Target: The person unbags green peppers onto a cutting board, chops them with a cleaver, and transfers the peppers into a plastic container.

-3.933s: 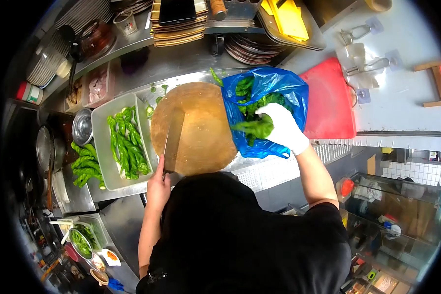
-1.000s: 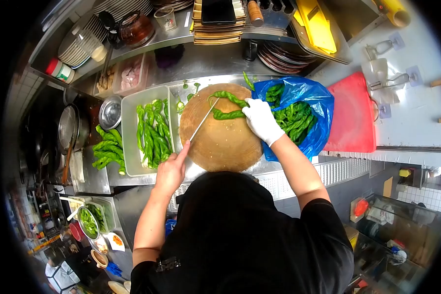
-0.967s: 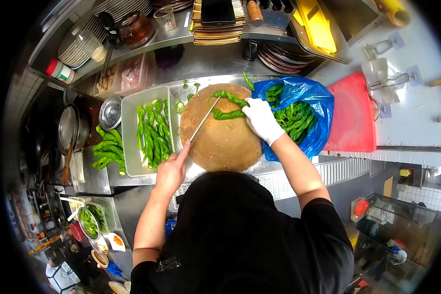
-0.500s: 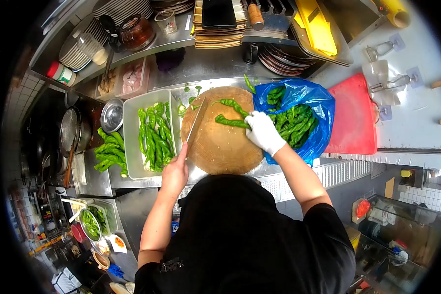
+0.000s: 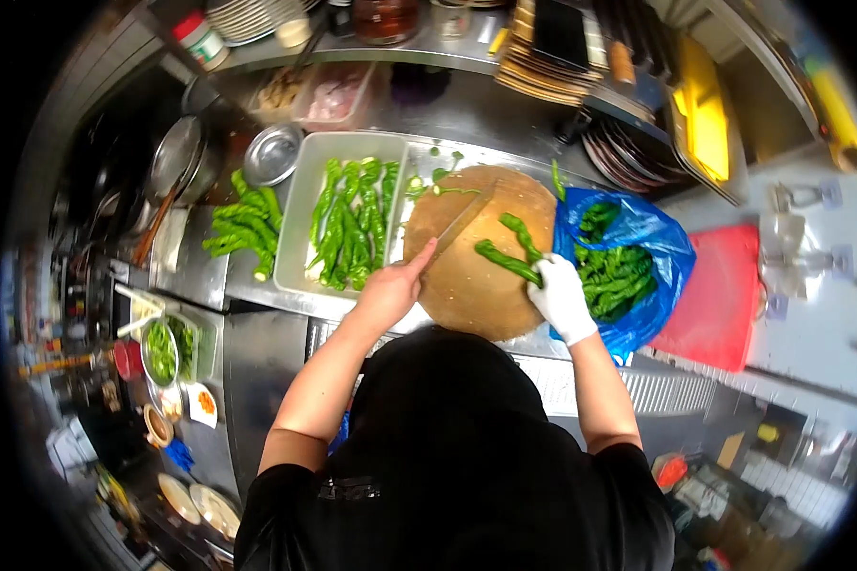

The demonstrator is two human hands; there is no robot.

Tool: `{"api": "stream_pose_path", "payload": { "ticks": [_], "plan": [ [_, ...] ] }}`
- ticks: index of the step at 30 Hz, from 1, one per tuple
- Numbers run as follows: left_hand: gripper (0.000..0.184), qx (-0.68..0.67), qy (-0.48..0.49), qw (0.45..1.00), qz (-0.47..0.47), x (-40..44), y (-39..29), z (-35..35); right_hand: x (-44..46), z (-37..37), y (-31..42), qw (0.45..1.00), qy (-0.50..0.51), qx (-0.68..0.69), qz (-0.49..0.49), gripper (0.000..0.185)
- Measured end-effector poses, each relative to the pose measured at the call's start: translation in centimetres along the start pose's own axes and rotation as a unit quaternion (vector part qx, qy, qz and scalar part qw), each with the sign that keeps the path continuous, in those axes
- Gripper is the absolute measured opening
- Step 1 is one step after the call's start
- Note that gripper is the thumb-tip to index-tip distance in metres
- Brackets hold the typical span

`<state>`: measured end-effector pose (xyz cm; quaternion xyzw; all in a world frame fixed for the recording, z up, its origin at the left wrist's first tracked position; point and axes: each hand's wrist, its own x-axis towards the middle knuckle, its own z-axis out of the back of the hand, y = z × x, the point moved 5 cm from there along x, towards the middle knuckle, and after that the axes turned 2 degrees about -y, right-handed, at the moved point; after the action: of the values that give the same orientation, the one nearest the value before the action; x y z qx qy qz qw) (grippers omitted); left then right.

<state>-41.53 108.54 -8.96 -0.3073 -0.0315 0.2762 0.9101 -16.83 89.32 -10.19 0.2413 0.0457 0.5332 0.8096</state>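
My left hand, bare, is closed on a knife whose blade lies across the left part of a round wooden chopping board. My right hand, in a white glove, grips the ends of two green peppers over the board's right side. Small cut green bits lie at the board's upper left edge. Beside the board on the right, a blue plastic bag stands open, full of green peppers. On the left, a clear tray holds several long peppers.
More green peppers lie left of the tray, below a metal bowl. A red board is right of the bag. Plates, a jar and trays sit on the shelf above. Containers of meat stand beneath it.
The view has shifted and turned. Since the earliest frame, my right hand has come out of the bag to the board with two peppers. Recently the blade moved away from the pepper tips.
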Motion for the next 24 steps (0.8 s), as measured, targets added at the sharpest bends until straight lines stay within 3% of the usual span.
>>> {"api": "stream_pose_path", "payload": {
  "ticks": [1, 4, 6, 8, 10, 12, 14, 20, 23, 24],
  "plan": [
    [0.075, 0.013, 0.017, 0.999, 0.027, -0.6, 0.5, -0.3, 0.0, 0.3, -0.2, 1.0, 0.002, 0.027, -0.012, 0.018],
    [0.076, -0.089, -0.122, 0.989, 0.003, -3.6, 0.8, 1.4, 0.3, 1.6, 0.4, 0.993, 0.009, 0.107, -0.051, 0.022],
    [0.072, -0.102, -0.19, 0.975, 0.053, -6.3, 1.3, 2.8, 1.6, 2.3, 2.0, 0.988, 0.009, 0.149, -0.039, 0.026],
    [0.073, -0.131, -0.268, 0.948, 0.107, -8.9, 2.5, 4.2, 4.2, 2.9, 5.3, 0.988, 0.018, 0.149, 0.038, 0.027],
    [0.074, -0.123, -0.266, 0.934, 0.205, -11.8, 4.1, 6.0, 7.3, 2.9, 9.2, 0.982, 0.018, 0.13, 0.139, 0.028],
    [0.075, -0.099, -0.359, 0.91, 0.184, -14.3, 5.5, 7.6, 10.6, 1.7, 13.0, 0.961, 0.039, 0.083, 0.262, 0.028],
    [0.074, -0.093, -0.392, 0.89, 0.213, -17.0, 6.4, 9.2, 14.0, -1.3, 16.2, 0.93, 0.073, 0.079, 0.352, 0.027],
    [0.073, -0.09, -0.43, 0.845, 0.306, -24.1, 7.5, 10.1, 21.5, -13.0, 23.9, 0.836, 0.23, 0.059, 0.494, 0.023],
    [0.072, -0.047, -0.457, 0.833, 0.308, -25.9, 7.1, 9.2, 23.4, -18.1, 27.9, 0.777, 0.244, 0.057, 0.578, 0.021],
    [0.072, -0.05, -0.459, 0.833, 0.305, -25.7, 6.7, 8.7, 23.5, -20.4, 28.5, 0.767, 0.137, 0.109, 0.617, 0.027]
  ]
}}
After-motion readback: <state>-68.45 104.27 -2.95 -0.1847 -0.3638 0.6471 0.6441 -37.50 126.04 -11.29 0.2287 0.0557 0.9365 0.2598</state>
